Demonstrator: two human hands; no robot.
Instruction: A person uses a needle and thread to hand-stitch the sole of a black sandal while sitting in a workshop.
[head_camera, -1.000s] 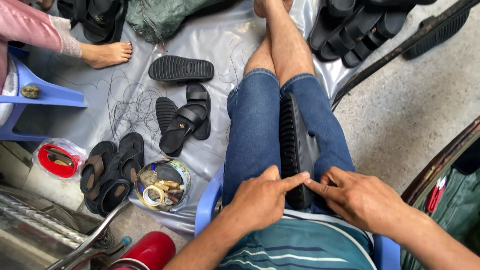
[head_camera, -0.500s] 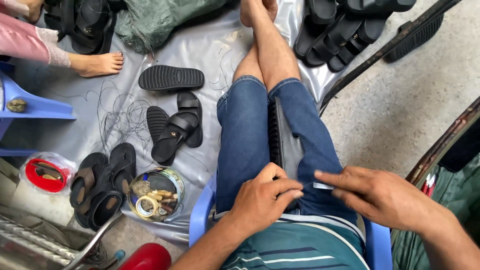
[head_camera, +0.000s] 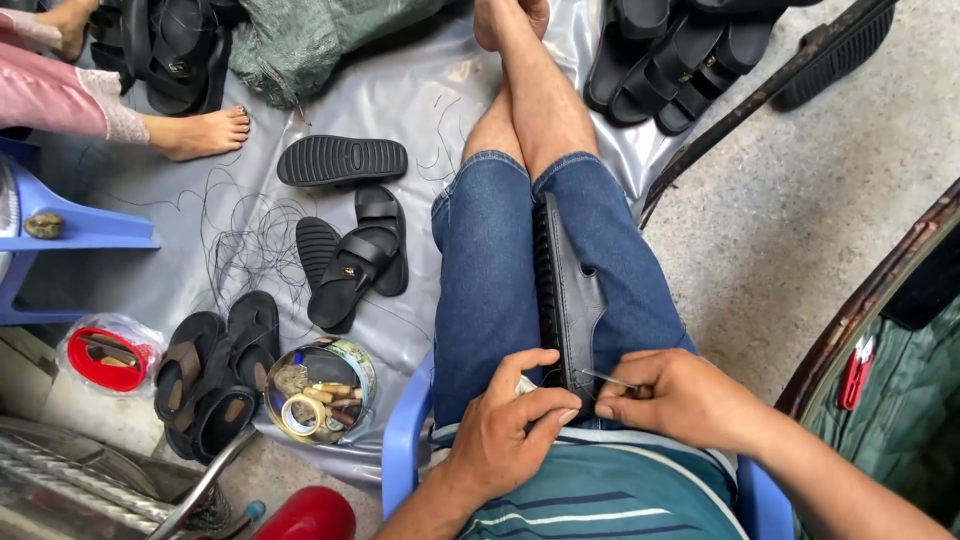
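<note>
Black rubber ridged-sole sandal (head_camera: 566, 300) is standing on edge, clamped between denim-clad thighs; left hand (head_camera: 505, 430) is pinching its heel end, right hand (head_camera: 672, 398) fingers are closing on thin steel needle (head_camera: 606, 378); best kept perpendicular to the strap

You sit in a blue plastic chair (head_camera: 405, 440), a black rubber sandal (head_camera: 565, 295) clamped on edge between your denim-clad thighs. Your left hand (head_camera: 505, 430) pinches the sandal's near end, fingers curled against the sole. Your right hand (head_camera: 680, 400) grips a thin metal needle (head_camera: 605, 378), its tip against the strap edge. Down on the grey plastic sheet (head_camera: 240, 180), loose black thread (head_camera: 245, 245) tangles beside a crossed pair of black sandals (head_camera: 350, 260). A round tin of odds and ends (head_camera: 320, 390) sits just left of your chair.
</note>
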